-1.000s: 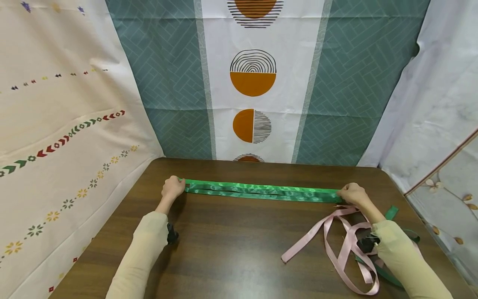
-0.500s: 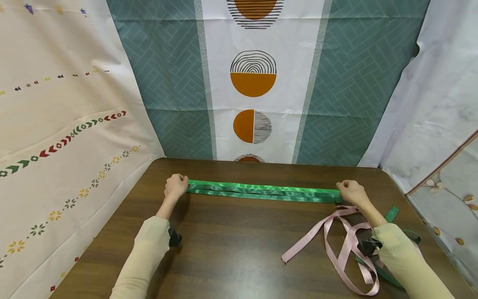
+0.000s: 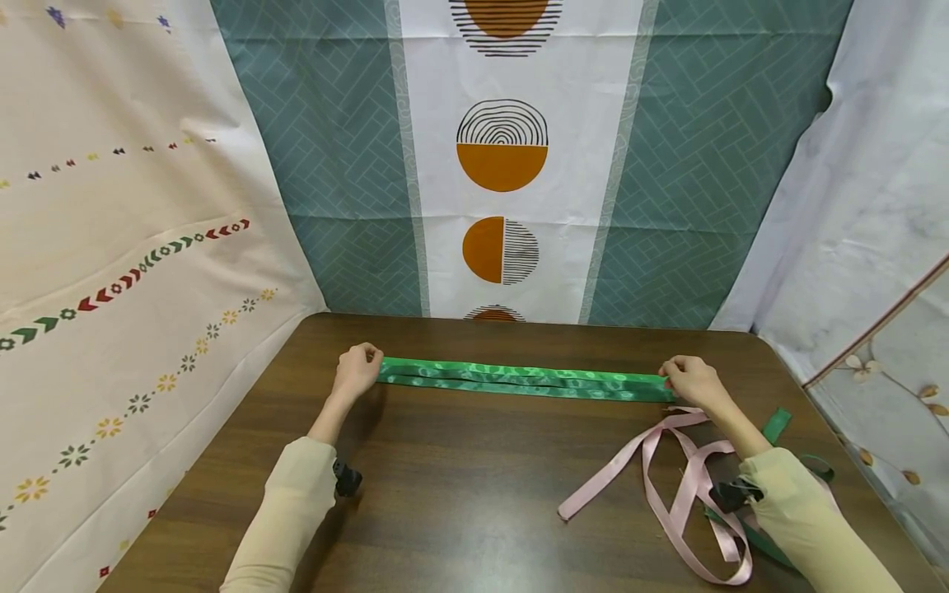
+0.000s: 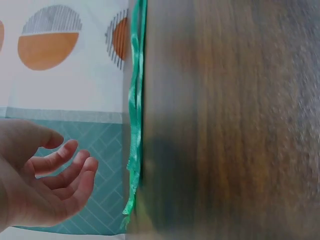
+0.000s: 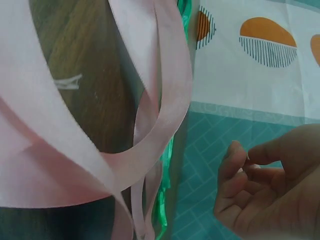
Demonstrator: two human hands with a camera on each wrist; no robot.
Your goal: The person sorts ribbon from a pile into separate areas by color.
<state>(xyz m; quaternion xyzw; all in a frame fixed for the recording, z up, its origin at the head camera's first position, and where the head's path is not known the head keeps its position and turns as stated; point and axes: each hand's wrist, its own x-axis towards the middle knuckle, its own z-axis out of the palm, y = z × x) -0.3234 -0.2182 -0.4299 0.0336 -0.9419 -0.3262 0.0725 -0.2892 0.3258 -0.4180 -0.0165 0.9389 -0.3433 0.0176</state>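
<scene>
Flat green satin ribbons [image 3: 519, 375], 12 o'clock on brown wooden surface [image 3: 460, 461]. Left hand [image 3: 357, 372], 10 o'clock, loosely spread; right hand [image 3: 693, 380], 2 o'clock, loosely curled, seems empty. Beige sleeve [image 3: 801, 502] could drag tangled pink satin ribbon [image 3: 608, 473] into them.

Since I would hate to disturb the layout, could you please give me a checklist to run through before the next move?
1. Green ribbon runs straight across the table: ok.
2. Left hand holds nothing: ok.
3. Right hand holds no ribbon: ok.
4. Pink ribbon lies untangled: not ok, it loops over itself.
5. Pink ribbon lies clear of the green ribbon's right end: cannot tell; they are very close there.
</scene>
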